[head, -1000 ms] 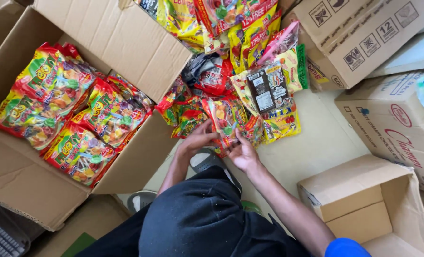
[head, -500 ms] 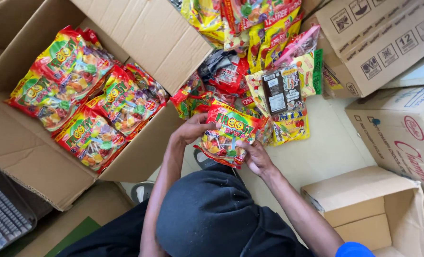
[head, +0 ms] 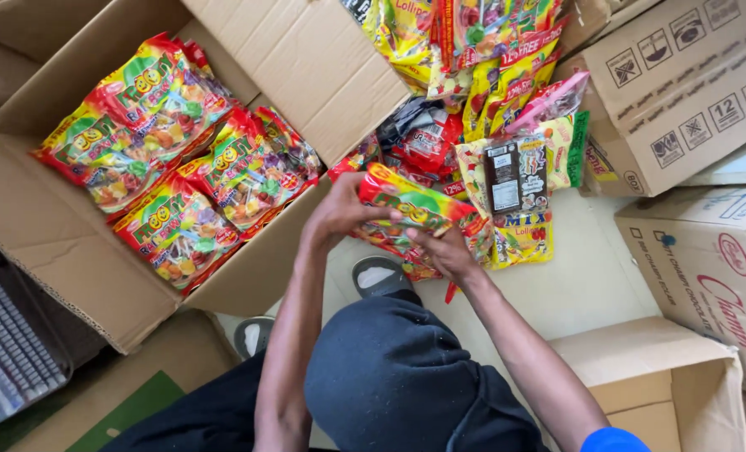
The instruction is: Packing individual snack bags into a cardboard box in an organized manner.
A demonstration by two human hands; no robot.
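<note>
Both my hands hold one bright candy bag [head: 413, 203], red, yellow and green, lifted just above the floor pile. My left hand [head: 339, 211] grips its left end; my right hand [head: 445, 249] supports it from below on the right. To the left stands a large open cardboard box [head: 72, 268] with several similar candy bags [head: 180, 167] laid flat inside. A heap of loose candy bags [head: 490, 100] lies on the floor beyond my hands.
Closed printed cartons [head: 683, 92] stand at the right, another carton [head: 716, 259] below them. An open empty box [head: 666, 385] sits at lower right. My dark trousers [head: 390, 377] and a sandal [head: 376, 276] fill the bottom middle. A grey grid crate [head: 5, 351] is at far left.
My hands have lifted the candy bag off the pile and turned it more edge-on. The view has shifted, so the big box sits closer to centre.
</note>
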